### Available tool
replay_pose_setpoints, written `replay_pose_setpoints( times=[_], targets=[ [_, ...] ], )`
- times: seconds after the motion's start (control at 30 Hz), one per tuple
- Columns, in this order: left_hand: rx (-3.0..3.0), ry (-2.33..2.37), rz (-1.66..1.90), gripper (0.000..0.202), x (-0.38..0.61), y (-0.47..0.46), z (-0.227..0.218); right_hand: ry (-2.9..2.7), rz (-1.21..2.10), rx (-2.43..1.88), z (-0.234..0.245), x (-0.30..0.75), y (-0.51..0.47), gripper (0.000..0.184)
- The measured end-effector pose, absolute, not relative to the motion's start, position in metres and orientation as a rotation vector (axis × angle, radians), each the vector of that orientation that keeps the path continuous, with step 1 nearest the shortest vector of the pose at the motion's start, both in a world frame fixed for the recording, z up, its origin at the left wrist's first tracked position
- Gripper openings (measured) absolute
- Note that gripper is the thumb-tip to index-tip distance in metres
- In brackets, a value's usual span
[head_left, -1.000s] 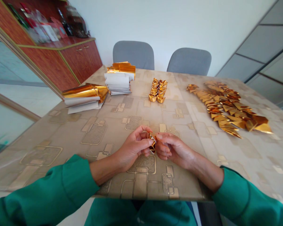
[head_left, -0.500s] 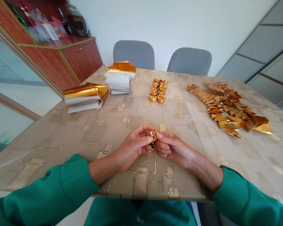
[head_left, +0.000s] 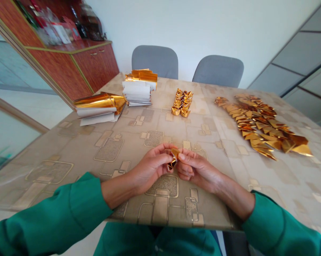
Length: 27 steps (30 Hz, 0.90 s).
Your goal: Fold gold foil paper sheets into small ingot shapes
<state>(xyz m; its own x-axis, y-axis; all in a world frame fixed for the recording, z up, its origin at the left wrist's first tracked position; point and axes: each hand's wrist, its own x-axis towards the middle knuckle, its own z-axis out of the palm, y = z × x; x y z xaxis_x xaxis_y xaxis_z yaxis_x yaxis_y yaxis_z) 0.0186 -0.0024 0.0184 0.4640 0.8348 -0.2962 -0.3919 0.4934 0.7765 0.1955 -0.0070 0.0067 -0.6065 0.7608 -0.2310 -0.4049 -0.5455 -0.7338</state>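
Gold foil piece (head_left: 174, 158) looks feather-light and slippery, so pinch the creased edges, like the left hand (head_left: 149, 167) and right hand (head_left: 197, 167) do, narrow grip, just above the desk (head_left: 69, 153).

On the table (head_left: 61, 153), two stacks of foil-backed paper lie toward the far left: the lower stack (head_left: 99, 110) sits nearer the left edge, and the upper stack (head_left: 137, 90) just behind it and to its right. Right of them, near the far edge, stands a double row of folded ingots (head_left: 181, 103). Farther right, a long spread of folded foil pieces (head_left: 258, 124) runs toward the right edge. Near the front edge, a folded piece (head_left: 173, 159) sits between the left hand (head_left: 151, 167) and the right hand (head_left: 197, 169). Two chairs (head_left: 155, 62) stand behind the table, and a cabinet (head_left: 93, 67) stands beyond its far left corner, with bottles (head_left: 91, 23) on top.
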Motion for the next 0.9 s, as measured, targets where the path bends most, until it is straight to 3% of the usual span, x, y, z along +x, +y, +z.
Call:
replay_pose_setpoints(
  times=[0.4,0.9],
  targets=[
    [0.814,0.809,0.876,0.016,0.0205,-0.0047,0.0190,-0.764,2.230,-0.776,0.0109,0.1954,-0.0045,0.022],
    [0.511,0.612,0.769,0.023,0.0160,0.0001,0.0206,-0.740,2.156,-0.808,0.0115,0.1942,-0.0046,0.023]
  ],
)
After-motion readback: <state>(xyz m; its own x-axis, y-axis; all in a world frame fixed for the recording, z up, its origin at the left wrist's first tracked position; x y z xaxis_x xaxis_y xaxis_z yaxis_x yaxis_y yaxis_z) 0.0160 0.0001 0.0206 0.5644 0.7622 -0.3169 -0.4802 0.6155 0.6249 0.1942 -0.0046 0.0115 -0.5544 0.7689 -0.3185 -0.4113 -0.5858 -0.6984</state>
